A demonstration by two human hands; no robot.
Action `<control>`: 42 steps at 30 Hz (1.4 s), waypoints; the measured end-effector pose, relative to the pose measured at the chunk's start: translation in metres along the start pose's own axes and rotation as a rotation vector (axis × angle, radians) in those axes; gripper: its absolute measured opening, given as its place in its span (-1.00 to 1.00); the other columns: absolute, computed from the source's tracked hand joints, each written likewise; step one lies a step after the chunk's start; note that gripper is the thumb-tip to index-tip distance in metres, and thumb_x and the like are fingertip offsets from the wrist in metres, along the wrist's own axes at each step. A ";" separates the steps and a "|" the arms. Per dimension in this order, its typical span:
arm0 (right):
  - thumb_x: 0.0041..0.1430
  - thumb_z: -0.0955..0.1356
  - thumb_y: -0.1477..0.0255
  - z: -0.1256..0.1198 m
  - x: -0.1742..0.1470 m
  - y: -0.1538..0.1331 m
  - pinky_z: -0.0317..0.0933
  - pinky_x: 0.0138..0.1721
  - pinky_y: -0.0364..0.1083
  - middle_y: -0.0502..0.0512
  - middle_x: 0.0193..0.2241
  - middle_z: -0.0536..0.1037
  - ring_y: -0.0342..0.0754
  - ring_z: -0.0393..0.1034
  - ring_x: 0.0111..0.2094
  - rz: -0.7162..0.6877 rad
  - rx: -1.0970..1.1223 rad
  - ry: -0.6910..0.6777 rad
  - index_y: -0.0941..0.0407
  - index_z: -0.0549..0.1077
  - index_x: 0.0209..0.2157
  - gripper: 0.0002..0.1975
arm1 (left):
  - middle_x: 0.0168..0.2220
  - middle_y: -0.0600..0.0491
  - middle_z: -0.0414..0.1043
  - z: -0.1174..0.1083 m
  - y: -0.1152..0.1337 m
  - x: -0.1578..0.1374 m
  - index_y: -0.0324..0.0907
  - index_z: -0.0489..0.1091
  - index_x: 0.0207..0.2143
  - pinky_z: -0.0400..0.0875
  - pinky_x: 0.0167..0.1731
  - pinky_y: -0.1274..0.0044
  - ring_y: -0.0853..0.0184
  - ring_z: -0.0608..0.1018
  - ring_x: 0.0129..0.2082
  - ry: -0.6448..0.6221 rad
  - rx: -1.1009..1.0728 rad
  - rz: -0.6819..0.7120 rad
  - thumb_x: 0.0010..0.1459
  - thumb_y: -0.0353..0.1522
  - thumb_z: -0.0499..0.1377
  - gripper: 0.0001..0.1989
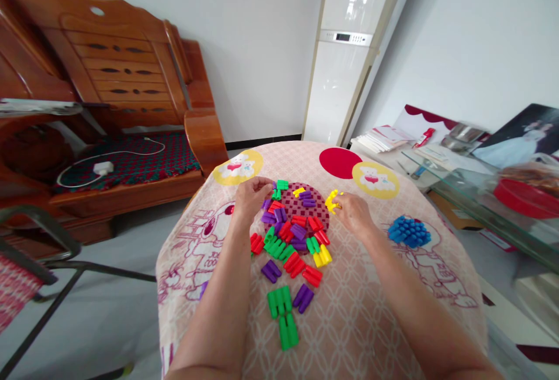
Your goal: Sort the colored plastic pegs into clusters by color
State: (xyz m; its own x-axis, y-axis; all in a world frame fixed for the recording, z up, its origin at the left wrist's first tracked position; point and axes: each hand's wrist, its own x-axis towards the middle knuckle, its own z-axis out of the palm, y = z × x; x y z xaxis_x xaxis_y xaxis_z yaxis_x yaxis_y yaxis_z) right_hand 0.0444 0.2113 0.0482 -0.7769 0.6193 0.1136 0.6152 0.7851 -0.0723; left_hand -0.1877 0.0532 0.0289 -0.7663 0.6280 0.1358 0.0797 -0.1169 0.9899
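Bullet-shaped plastic building blocks in red, green, purple and yellow lie loosely over the middle of the round table. My right hand (351,212) is closed on a small cluster of yellow building blocks (332,201), to the right of the pile. My left hand (253,195) is at the pile's far left edge, thumb and fingers pinched together beside green blocks (282,184) and a bit of purple; what its fingertips grip cannot be made out. Closer to me lie green blocks (279,303) and a purple pair (303,298).
A bunch of blue blocks (409,231) sits on the right of the patterned tablecloth (349,310). Beyond the table's right edge is a glass shelf (463,194) with a red bowl (528,196). At the left stands a wooden bench (126,86) with a white charger and cable.
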 end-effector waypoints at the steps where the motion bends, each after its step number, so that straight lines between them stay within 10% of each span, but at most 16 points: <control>1: 0.24 0.31 0.48 0.002 0.000 -0.001 0.20 -0.17 -0.11 0.21 -0.14 0.63 0.05 0.49 -0.11 -0.001 -0.030 -0.019 0.10 0.62 -0.17 -0.76 | -0.54 0.05 0.52 0.000 0.000 0.000 -0.26 0.52 -0.40 0.46 -0.43 0.55 0.37 0.53 -0.50 0.003 0.000 -0.001 -0.16 -0.25 0.32 -0.72; 27: 0.39 0.15 0.56 0.035 0.071 -0.097 0.24 -0.02 -0.05 0.33 -0.03 0.54 0.08 0.43 0.02 -0.230 -0.070 -0.056 0.19 0.49 0.02 -0.64 | -0.51 0.04 0.52 -0.004 -0.002 0.000 -0.25 0.53 -0.38 0.46 -0.42 0.55 0.36 0.54 -0.48 0.022 0.000 -0.003 -0.16 -0.26 0.31 -0.72; 42: 0.13 0.39 0.34 0.015 -0.016 0.008 0.21 -0.33 -0.13 0.07 -0.47 0.57 -0.07 0.39 -0.43 0.110 0.532 0.454 0.13 0.48 -0.53 -0.80 | -0.52 0.05 0.51 0.001 0.000 -0.001 -0.25 0.52 -0.39 0.45 -0.42 0.55 0.36 0.54 -0.49 0.001 0.010 -0.013 -0.16 -0.25 0.32 -0.72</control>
State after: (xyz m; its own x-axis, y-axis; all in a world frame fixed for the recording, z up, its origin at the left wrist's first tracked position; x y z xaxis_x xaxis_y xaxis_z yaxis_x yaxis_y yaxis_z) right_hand 0.0597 0.2077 0.0314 -0.5102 0.7195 0.4712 0.4483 0.6900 -0.5682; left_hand -0.1866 0.0537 0.0287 -0.7680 0.6286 0.1227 0.0758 -0.1011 0.9920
